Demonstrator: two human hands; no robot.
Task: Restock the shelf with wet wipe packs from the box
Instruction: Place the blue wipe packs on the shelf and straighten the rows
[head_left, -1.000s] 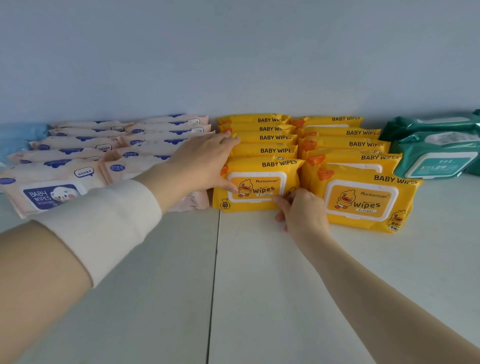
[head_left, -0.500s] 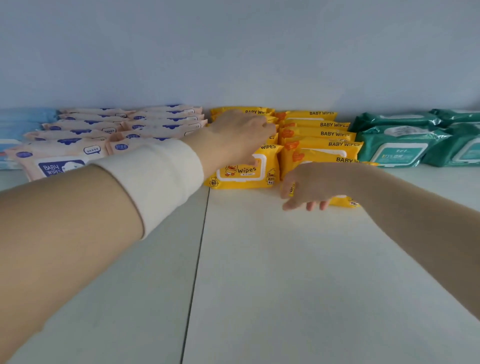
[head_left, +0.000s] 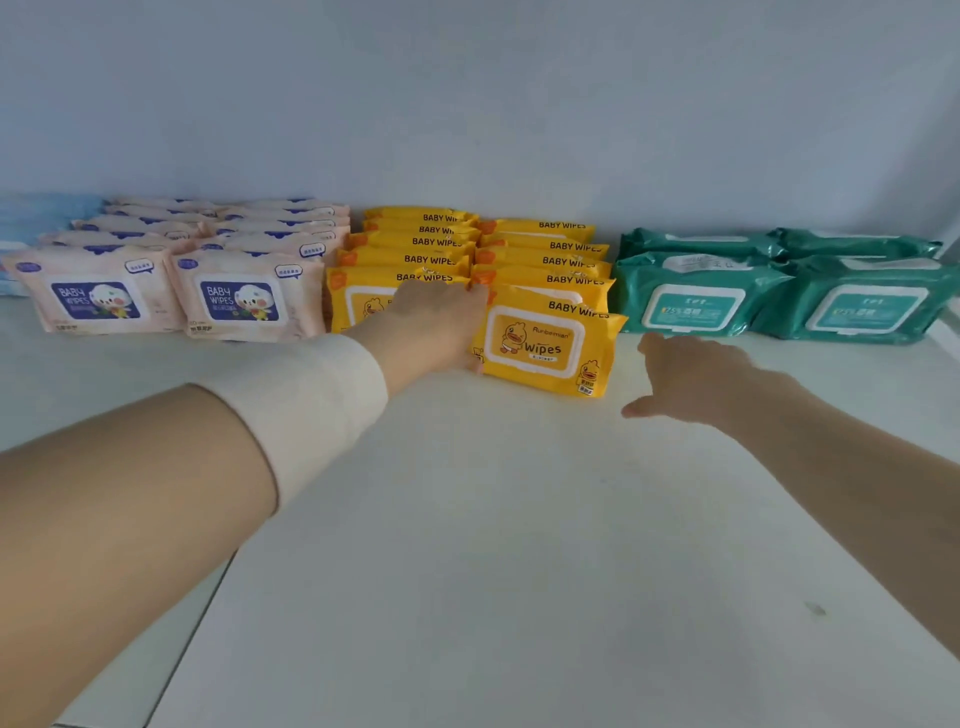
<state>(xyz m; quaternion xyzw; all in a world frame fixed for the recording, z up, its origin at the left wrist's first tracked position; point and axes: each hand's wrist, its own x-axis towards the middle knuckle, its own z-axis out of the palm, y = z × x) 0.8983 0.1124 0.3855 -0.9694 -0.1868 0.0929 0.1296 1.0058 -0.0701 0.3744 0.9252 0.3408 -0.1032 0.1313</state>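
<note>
Two rows of yellow baby wipe packs lean one behind another at the back of the white shelf (head_left: 493, 519). My left hand (head_left: 436, 327) lies flat on the front pack of the left yellow row (head_left: 358, 306), with its fingertips at the gap beside the front pack of the right yellow row (head_left: 545, 343). My right hand (head_left: 685, 379) hovers with its fingers spread, holding nothing, just right of that pack and in front of the green packs. No box is in view.
Pink baby wipe packs (head_left: 244, 299) fill two rows to the left, with pale blue packs (head_left: 31, 218) beyond them. Green wipe packs (head_left: 691, 306) stand to the right. A seam (head_left: 197, 613) runs through the shelf at the lower left.
My right hand left the yellow packs and moved right, toward the green packs. My left hand slid from the pink-yellow border onto the front left yellow pack. The view shifted right.
</note>
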